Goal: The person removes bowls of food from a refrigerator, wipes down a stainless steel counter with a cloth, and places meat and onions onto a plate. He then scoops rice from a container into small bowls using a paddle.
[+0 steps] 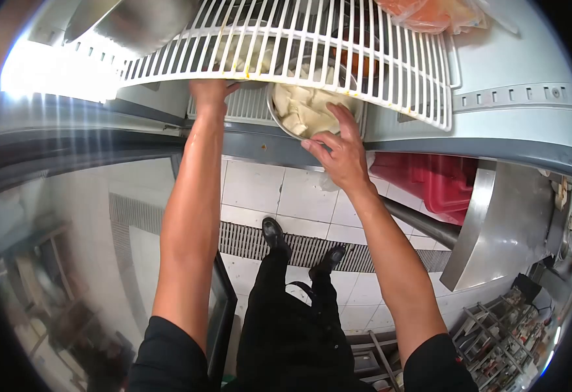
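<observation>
A round metal bowl [276, 115] filled with pale, cream-coloured slices [302, 108] sits just below the front edge of a white wire shelf [338, 85]. My right hand [343, 149] is at the near side of this bowl, thumb and a finger closed at its rim while another finger reaches over the slices. Under the shelf to the left is my left hand [209, 95], its fingers mostly hidden by the wires. Close to it, seen through the wires, is another container with pale contents [250, 53].
Orange food in a clear plastic bag [433, 13] lies on the wire shelf, with a large metal vessel [145, 23] at its left. A dark container with reddish contents [356, 55] stands behind. The glass door [148, 228] is at left; red crates [429, 179] sit lower right.
</observation>
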